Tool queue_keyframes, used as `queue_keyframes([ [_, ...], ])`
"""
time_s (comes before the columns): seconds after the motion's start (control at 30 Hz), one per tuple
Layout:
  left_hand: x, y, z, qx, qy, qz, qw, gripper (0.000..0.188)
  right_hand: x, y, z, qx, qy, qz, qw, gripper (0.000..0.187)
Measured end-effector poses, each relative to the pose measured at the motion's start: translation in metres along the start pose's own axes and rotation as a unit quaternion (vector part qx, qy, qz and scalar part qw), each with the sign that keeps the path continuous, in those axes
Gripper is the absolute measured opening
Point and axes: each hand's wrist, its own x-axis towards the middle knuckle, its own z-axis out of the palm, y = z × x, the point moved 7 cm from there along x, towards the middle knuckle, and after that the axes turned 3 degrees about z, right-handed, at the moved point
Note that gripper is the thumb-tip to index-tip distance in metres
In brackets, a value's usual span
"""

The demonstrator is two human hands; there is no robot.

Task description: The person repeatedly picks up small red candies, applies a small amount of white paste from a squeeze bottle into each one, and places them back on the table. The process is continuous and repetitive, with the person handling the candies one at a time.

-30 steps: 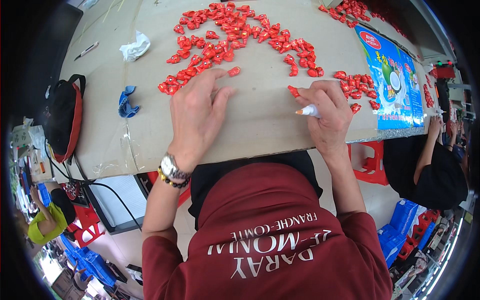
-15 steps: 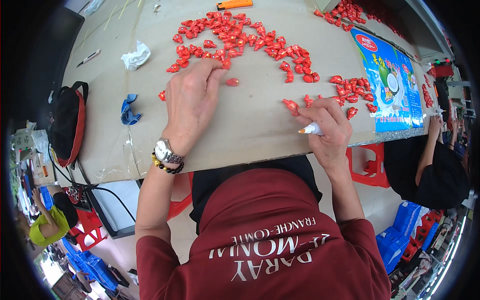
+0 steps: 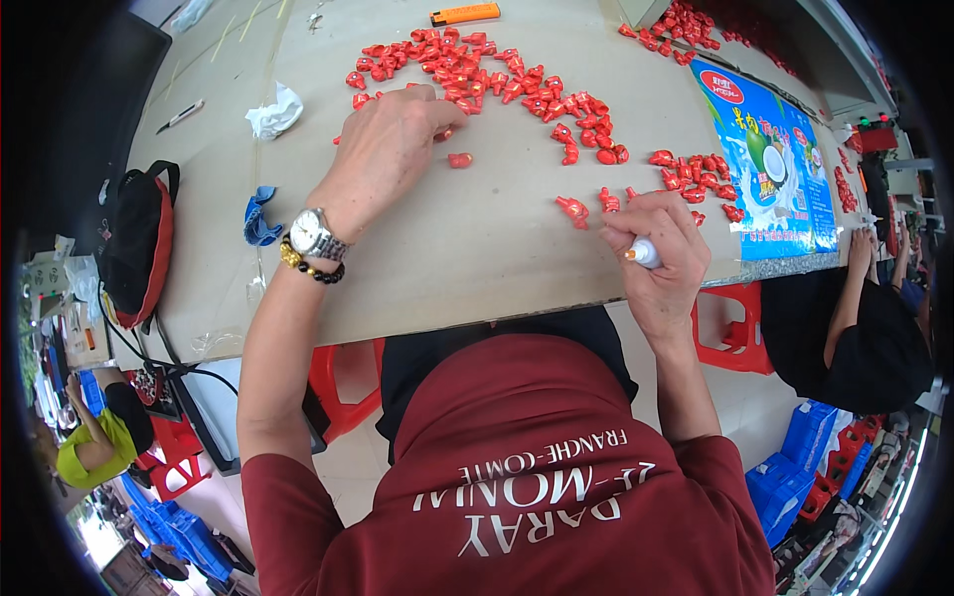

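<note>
My left hand (image 3: 391,147) reaches over the near left side of a heap of small red figurines (image 3: 477,70), fingers curled and pinched. A bit of a red figurine (image 3: 443,135) shows at its fingertips; the rest is hidden. Just below lies a single red figurine (image 3: 459,160). My right hand (image 3: 668,246), near the table's front edge, is closed round a white marker (image 3: 647,254), its orange tip pointing left. Next to its fingers, a red figurine (image 3: 572,211) and a couple more lie on the table. Behind it is a smaller group of red figurines (image 3: 694,171).
A blue printed sheet (image 3: 770,164) lies to the right, more red pieces (image 3: 686,25) beyond it. An orange box cutter (image 3: 465,14), crumpled tissue (image 3: 275,111), blue scrap (image 3: 261,217), pen (image 3: 181,115) and black-red pouch (image 3: 139,243) are about. Another person's arm (image 3: 850,298) shows at right.
My left hand has moved up into the heap, its wrist and forearm swinging left. My right hand, with the marker, has shifted slightly right, away from the nearest figurine.
</note>
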Motion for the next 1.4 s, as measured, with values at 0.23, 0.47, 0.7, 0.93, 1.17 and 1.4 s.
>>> queue_keyframes([
  [0.23, 0.0, 0.001, -0.007, 0.007, -0.034, 0.106, 0.994, 0.012, -0.002, 0.001, -0.003, 0.009, 0.008, 0.027, 1.0, 0.027],
  [0.47, -0.011, 0.003, -0.014, -0.011, 0.012, 0.065, 0.998, 0.008, 0.005, 0.0, 0.0, 0.076, -0.017, 0.057, 0.995, 0.024],
  [0.7, -0.063, 0.034, 0.008, -0.667, 0.131, -0.189, 0.709, 0.014, 0.012, -0.014, 0.017, 0.261, -0.04, 0.161, 0.951, 0.025],
  [0.93, -0.11, 0.068, 0.046, -0.856, 0.151, -0.272, 0.413, 0.015, 0.017, -0.045, 0.017, 0.13, -0.065, 0.016, 0.989, 0.035],
  [1.17, -0.114, 0.068, 0.054, -0.878, 0.164, -0.247, 0.376, 0.015, 0.012, -0.06, 0.016, 0.1, -0.038, -0.092, 0.99, 0.036],
  [1.4, -0.114, 0.07, 0.058, -0.883, 0.151, -0.225, 0.383, 0.016, 0.007, -0.067, 0.018, 0.056, -0.029, -0.141, 0.988, 0.033],
])
